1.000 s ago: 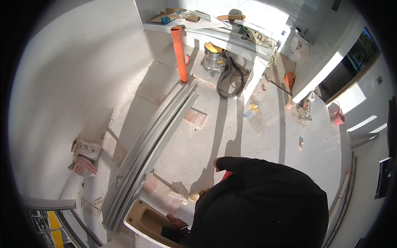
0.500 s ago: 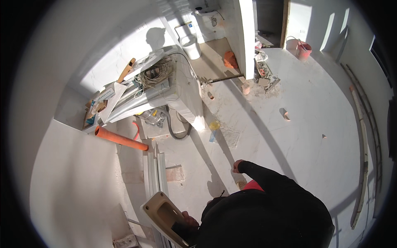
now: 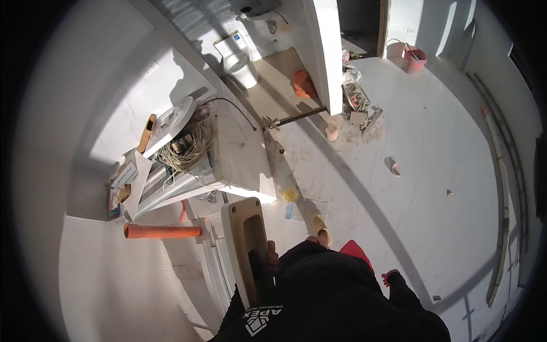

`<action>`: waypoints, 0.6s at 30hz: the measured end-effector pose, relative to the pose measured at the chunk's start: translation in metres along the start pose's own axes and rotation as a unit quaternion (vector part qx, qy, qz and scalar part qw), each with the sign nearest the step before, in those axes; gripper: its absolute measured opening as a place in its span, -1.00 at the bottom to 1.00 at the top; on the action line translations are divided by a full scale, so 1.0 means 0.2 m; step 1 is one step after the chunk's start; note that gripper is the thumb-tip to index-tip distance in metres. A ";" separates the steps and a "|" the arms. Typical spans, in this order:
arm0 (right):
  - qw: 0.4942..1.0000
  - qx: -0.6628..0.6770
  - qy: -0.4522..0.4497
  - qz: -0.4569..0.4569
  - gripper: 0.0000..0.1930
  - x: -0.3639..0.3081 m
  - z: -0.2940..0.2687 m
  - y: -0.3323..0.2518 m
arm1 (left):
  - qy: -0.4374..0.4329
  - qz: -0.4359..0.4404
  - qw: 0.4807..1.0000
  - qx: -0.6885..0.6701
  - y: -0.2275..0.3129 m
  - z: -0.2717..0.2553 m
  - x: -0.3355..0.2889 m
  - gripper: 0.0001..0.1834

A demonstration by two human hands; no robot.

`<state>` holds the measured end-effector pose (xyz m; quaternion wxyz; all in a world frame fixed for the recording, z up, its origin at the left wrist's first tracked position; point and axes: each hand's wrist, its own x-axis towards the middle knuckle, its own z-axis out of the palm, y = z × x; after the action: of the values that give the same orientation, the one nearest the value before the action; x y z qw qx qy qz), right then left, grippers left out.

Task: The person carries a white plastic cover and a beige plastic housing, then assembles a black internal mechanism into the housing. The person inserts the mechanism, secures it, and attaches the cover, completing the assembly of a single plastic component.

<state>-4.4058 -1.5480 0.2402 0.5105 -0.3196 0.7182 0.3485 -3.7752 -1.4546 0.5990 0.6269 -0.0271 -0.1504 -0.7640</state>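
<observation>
My left hand (image 3: 272, 253) is closed around the right edge of a beige trough-shaped piece (image 3: 229, 251). The piece is long, with a raised rim, a deep hollow and a small round hole near its upper end. It is held upright against my left side, and my dark sleeve covers its lower part. Away from my body on the right hangs my right hand (image 3: 390, 277), its fingers loosely apart with nothing in them. A foot in a tan sandal (image 3: 319, 222) shows ahead of me.
Left stands a counter (image 3: 242, 154) with coiled cable (image 3: 185, 147). An orange pipe (image 3: 162, 231) lies nearer me, beside white profiles (image 3: 219, 262). Ahead are a toilet (image 3: 242, 71), rubble (image 3: 358, 102) and a red bucket (image 3: 414, 60). Long poles (image 3: 501, 188) line the right wall.
I have stepped forward toward the counter. The beige piece has swung more upright and to the right. My right arm has dropped from in front of me to my right side.
</observation>
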 end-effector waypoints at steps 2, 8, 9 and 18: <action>0.994 0.097 -0.047 -0.015 -0.56 -0.11 0.05 -0.08 | -0.013 -0.008 1.000 0.006 0.17 -0.07 0.22 -0.28; 0.978 -0.062 -0.117 -0.161 -0.60 -0.38 -0.09 -0.95 | 0.012 0.007 1.000 0.026 0.45 -0.15 0.68 -0.23; 0.973 -0.084 -0.120 -0.178 -0.60 -0.41 -0.16 -1.09 | 0.023 0.019 0.999 0.030 0.47 -0.15 0.72 -0.23; 0.957 -0.249 0.009 -0.148 -0.69 -0.33 -1.50 -2.20 | 0.165 0.208 0.962 0.069 0.33 -0.03 0.93 -0.16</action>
<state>-4.1814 -2.0328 0.2975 0.4539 -0.5424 0.5583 0.4337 -3.7509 -1.6447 0.6485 0.7882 0.1116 -0.0883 -0.5987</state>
